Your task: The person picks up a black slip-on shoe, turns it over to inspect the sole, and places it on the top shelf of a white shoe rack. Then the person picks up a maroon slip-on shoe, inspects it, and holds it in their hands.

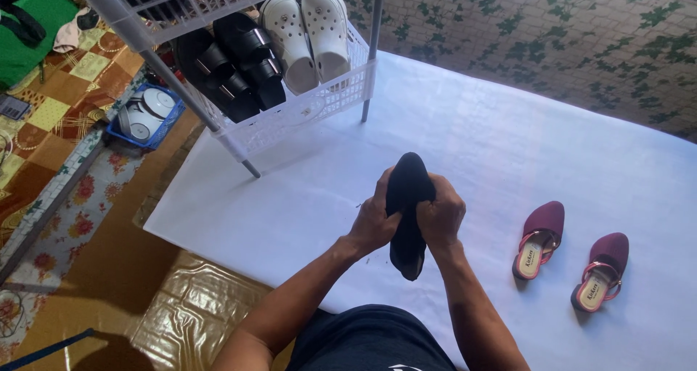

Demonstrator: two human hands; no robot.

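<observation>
Gripping one black shoe, both hands; two maroon shoes nearby.

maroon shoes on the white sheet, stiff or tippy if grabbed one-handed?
The maroon shoes look stiff-soled and probably light. The open back with thin strap may flex if pinched there. Each lies flat on the white sheet, so tipping seems unlikely.

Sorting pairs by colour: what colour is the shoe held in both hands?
Black, seen in the head view: the shoe.

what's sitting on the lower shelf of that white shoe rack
On the white shoe rack, lower shelf: a white clog pair and black sandals. The upper shelf hides their far ends.
</observation>
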